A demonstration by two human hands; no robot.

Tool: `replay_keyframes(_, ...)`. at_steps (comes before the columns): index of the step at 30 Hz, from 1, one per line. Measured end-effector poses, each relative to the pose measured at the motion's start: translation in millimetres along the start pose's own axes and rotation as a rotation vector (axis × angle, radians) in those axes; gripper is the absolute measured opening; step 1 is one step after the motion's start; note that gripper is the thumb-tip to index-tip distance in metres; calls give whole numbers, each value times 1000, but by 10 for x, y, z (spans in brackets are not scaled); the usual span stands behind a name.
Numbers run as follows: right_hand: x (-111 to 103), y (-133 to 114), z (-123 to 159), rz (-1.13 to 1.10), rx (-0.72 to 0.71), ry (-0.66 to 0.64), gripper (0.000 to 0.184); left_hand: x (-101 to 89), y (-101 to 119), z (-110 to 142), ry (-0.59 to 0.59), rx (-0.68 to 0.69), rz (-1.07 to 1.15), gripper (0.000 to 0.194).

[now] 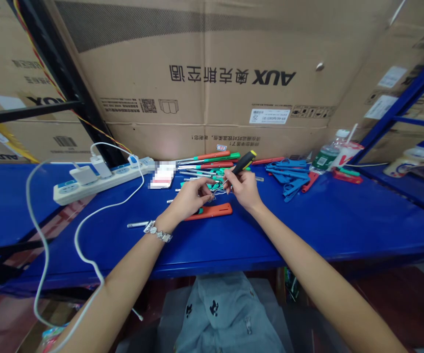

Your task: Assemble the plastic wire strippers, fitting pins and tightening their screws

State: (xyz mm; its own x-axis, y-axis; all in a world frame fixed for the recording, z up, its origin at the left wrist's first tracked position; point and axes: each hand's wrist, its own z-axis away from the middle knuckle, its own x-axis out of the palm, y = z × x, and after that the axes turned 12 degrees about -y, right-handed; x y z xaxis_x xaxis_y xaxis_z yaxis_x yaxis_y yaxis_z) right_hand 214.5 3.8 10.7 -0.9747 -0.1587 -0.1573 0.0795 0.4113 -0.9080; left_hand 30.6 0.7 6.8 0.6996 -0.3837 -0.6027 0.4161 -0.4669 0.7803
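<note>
My right hand (246,192) is closed around a screwdriver (244,163) with a black and yellow handle, its grip tilted up to the right. Close by on the left, my left hand (189,198) has its thumb and fingers pinched together; what they hold is too small to name. Thin metal pieces (219,192) show between the two hands. Below my left hand lies an orange-handled tool (215,211) with a metal rod (138,225) to its left. Behind the hands are several similar tools with red and green handles (217,158) and metal rods.
Blue plastic parts (288,177) are piled to the right, near a green-labelled bottle (325,157) and a cup with a straw (348,149). A white power strip (87,186) with chargers and cables is at left. A large cardboard box (212,44) stands behind the blue table (325,220).
</note>
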Motion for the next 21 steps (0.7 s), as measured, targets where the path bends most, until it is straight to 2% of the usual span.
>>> replay_keyframes(13,-1,27,15,28,-30,-28,55,-8,30,10,-32,-15,-50,30)
replay_keyframes(17,0,-4,35,114,-39,-15,55,1,30,7,-30,-8,-73,29)
replay_keyframes(21,27,-49,55,94,-24,-65,58,26,22,-3,-25,1,-64,26)
